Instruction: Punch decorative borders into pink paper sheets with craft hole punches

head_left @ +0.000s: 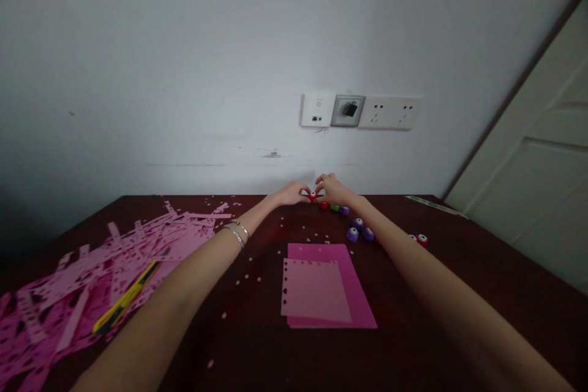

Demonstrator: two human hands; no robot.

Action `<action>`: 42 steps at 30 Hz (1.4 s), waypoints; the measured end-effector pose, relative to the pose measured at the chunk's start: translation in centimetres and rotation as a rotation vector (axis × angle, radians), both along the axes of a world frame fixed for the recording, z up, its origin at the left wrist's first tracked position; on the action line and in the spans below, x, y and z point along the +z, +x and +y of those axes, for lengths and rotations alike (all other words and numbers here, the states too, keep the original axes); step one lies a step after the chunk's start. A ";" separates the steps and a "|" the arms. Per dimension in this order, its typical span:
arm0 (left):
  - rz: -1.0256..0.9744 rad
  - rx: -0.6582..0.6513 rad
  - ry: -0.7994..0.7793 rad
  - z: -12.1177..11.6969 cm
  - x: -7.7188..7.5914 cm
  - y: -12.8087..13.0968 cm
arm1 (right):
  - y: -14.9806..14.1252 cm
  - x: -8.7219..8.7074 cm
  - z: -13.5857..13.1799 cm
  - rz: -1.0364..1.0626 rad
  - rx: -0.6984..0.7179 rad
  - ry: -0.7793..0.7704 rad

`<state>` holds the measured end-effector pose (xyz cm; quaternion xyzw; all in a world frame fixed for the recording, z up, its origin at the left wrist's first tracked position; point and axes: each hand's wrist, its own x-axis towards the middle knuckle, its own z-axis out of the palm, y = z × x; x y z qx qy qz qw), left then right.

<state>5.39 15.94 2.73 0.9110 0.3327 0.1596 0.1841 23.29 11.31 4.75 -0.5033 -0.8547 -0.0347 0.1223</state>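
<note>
The left hand (293, 193) pinches the red punch (313, 196) near the table's (257, 349) far edge, the right hand (332, 190) beside it, fingers part-curled, its grip unclear, a two-handed handling that calls for light, steady fingertips.

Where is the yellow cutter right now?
In the head view, the yellow cutter lies at the left, on top of the pink strips, beside the left forearm.
</note>
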 end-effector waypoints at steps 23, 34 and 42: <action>0.060 -0.110 0.121 -13.7 -2.4 -2.4 | 0.1 -3.3 -12.9 0.197 0.277 -0.098; 0.022 -0.085 0.040 -14.0 -1.9 -2.7 | 0.5 -3.6 -13.0 0.234 0.244 -0.147; 0.074 -0.014 0.018 -15.2 -0.2 -4.5 | 2.1 -0.6 -14.2 0.285 0.186 -0.102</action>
